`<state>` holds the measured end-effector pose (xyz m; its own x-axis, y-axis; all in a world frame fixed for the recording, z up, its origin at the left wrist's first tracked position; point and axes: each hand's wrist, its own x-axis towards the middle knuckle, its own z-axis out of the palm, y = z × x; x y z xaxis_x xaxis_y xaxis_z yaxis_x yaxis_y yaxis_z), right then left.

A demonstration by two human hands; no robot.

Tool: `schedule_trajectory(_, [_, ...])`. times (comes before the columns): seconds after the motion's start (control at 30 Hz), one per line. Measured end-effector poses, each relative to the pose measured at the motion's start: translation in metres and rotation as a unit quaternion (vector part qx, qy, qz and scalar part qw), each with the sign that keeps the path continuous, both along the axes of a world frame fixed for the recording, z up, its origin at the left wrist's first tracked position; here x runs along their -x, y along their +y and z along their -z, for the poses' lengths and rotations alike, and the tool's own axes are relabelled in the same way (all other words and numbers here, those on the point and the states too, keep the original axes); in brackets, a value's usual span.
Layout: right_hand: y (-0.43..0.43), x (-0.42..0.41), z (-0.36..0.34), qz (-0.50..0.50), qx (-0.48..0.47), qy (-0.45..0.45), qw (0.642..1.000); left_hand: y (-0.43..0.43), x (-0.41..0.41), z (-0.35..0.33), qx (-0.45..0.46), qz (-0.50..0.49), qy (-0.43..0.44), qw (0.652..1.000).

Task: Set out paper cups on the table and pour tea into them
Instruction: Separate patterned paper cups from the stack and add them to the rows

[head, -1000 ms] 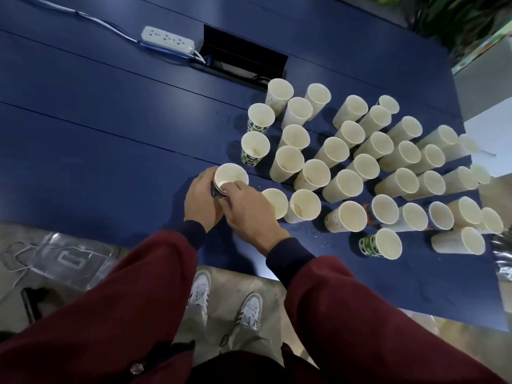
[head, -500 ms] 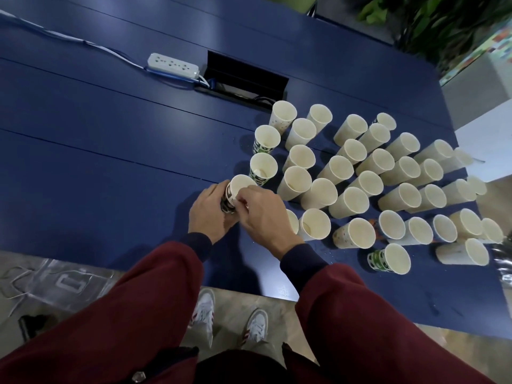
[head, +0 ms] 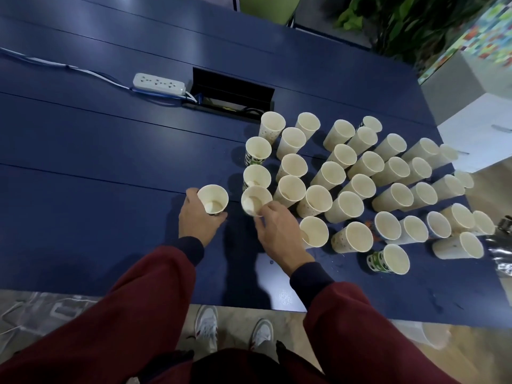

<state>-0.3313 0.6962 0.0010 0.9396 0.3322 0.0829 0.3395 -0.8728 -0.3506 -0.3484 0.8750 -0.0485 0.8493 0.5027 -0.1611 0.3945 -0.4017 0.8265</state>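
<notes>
Gripping a paper cup (head: 213,199), left hand (head: 198,221) sits left of the cup cluster (head: 332,173); right hand (head: 277,231) pinches a second cup (head: 256,200) at its edge.

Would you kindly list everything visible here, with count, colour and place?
paper cups: roughly three dozen, cream, some green-printed, standing clustered on the table's right half
table: one, dark blue
power strip: one, white, far side, left of the hatch
cable hatch: one, black, open, beyond the cups
plant: green, top right
shoes: two, white, on the floor
left hand: grips the leftmost cup
right hand: pinches the neighbouring cup at its rim
</notes>
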Motion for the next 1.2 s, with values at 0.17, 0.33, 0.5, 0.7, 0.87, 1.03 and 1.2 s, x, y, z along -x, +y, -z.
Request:
schedule_trajectory(0.17, [-0.003, 0.004, 0.007, -0.004, 0.051, -0.004, 0.999, 0.012, -0.001, 0.0, 0.031, 0.074, 0.029, 0.996])
schedule_trajectory(0.33, [-0.008, 0.003, 0.006, 0.003, 0.008, -0.036, 0.999, 0.015, -0.001, -0.018, 0.019, 0.099, 0.017, 0.995])
schedule_trajectory(0.5, [-0.021, 0.002, -0.002, 0.006, -0.028, -0.055, 0.998, -0.003, -0.013, -0.038, -0.062, 0.088, -0.082, 0.991])
schedule_trajectory(0.7, [-0.058, 0.003, -0.022, 0.014, -0.085, -0.078, 0.993, -0.041, -0.022, -0.039, -0.295, 0.279, -0.13, 0.904])
schedule_trajectory(0.87, [-0.1, -0.001, -0.03, 0.013, -0.098, -0.079, 0.992, -0.061, -0.023, -0.025, -0.488, 0.336, -0.03, 0.805])
schedule_trajectory(1.03, [-0.14, 0.0, -0.032, -0.001, -0.121, -0.097, 0.988, -0.083, -0.013, -0.037, -0.526, 0.331, 0.101, 0.777])
schedule_trajectory(1.2, [-0.177, -0.004, -0.027, -0.023, -0.131, -0.074, 0.988, -0.113, -0.006, -0.047, -0.531, 0.235, 0.096, 0.809])
